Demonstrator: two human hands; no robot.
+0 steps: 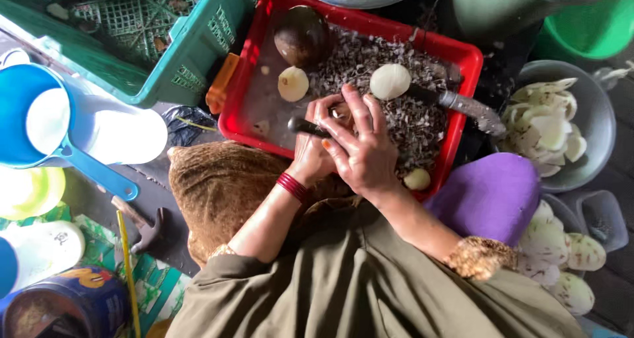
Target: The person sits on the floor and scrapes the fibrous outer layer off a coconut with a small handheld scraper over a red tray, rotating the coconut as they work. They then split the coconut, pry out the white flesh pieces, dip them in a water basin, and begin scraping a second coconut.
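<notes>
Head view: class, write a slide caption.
Both hands, left and right, peel with a knife over a red tray of shavings.

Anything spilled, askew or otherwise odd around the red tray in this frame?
Mostly orderly. The red tray is heaped with loose peel scraps, but they stay inside it. The one oddity is a long knife resting across the heap with its blade jutting over the tray's right rim toward the grey bowl of slices.

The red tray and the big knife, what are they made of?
The red tray looks like plastic: bright even colour, smooth glossy moulded rim. The knife seems to have a dull grey metal blade, stained and a bit shiny; its dark handle, under the hands, could be wood or plastic.
</notes>
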